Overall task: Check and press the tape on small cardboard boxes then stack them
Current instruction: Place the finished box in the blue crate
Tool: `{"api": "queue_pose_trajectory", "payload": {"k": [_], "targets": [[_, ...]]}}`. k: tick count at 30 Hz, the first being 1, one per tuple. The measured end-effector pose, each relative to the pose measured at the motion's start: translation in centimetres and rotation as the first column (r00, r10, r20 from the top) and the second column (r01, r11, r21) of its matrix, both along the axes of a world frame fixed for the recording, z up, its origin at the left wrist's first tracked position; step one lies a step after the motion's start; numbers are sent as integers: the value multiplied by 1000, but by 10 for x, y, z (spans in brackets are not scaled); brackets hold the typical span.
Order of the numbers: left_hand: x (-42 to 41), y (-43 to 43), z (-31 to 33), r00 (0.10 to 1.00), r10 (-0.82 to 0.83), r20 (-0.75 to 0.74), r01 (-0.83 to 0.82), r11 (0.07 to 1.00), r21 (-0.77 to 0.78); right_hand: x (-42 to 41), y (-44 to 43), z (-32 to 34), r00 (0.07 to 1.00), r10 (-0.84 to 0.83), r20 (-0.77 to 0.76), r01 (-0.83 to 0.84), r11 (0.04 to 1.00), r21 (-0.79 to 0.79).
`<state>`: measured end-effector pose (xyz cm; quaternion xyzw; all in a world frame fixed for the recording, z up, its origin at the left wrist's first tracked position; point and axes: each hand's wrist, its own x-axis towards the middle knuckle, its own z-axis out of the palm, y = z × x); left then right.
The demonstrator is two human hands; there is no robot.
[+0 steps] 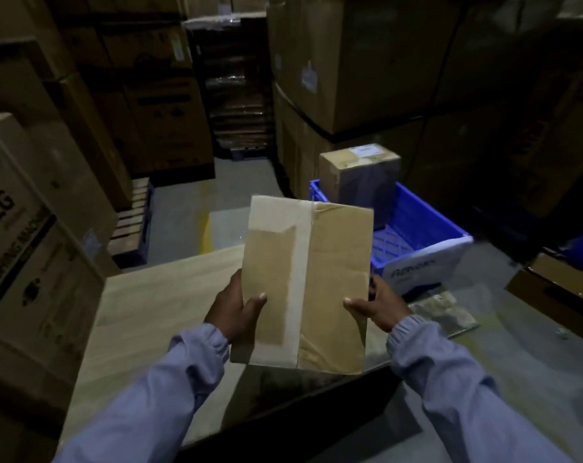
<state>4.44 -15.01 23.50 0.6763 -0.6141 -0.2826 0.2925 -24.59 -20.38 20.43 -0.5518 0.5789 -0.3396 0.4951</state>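
While both hands grip, box [303, 285] between fingers [255, 300] (thumbs on top).

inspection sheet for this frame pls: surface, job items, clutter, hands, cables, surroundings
Surface: pale worktop, large flat sheet of it bare at left.
Job's things: taped cardboard box held up above the worktop, tape strip down its middle; second small box standing in the blue crate.
Clutter: clear packet on the right, white printed sheet on the crate's edge.
Hands: left hand and right hand grip the box's sides, thumbs on the front.
Cables: nothing seen.
Surroundings: dim warehouse, stacked cartons, LG carton at left, pallet on floor.
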Motion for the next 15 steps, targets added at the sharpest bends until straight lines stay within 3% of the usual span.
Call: {"api": "queue_pose_trajectory", "payload": {"k": [4,8,15], "targets": [[-30,-18,34,997,-74,16,75,994,-81,-36,-11,30,999,-26,42,26,1000,-5],[-55,-48,53,992,-111,54,119,975,-190,-61,-31,48,991,-123,59,129,985,-112],[-116,-132,62,992,-123,-27,109,947,-304,-114,-97,70,979,-202,22,200,939,-280]]}}
